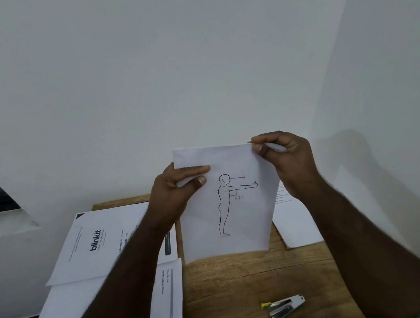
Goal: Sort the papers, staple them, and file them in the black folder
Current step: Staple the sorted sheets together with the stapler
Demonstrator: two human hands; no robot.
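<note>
Both my hands hold up a white sheet (241,224) printed with a line drawing of a standing figure, arm outstretched, marked 90°. My left hand (178,189) pinches its upper left edge, thumb on the front. At the sheet's top right corner my right hand (283,157) pinches it, with what looks like a folded edge or a second sheet behind the fingers. A metal stapler (283,309) with yellow tips lies on the wooden table (233,284) near the front. No black folder is in view.
A "blinkit" printed paper (99,240) lies at the left, partly overhanging the table, with more sheets (168,297) below it under my left forearm. Another printed paper (295,225) lies at the right, behind my right arm. A white wall stands close behind the table.
</note>
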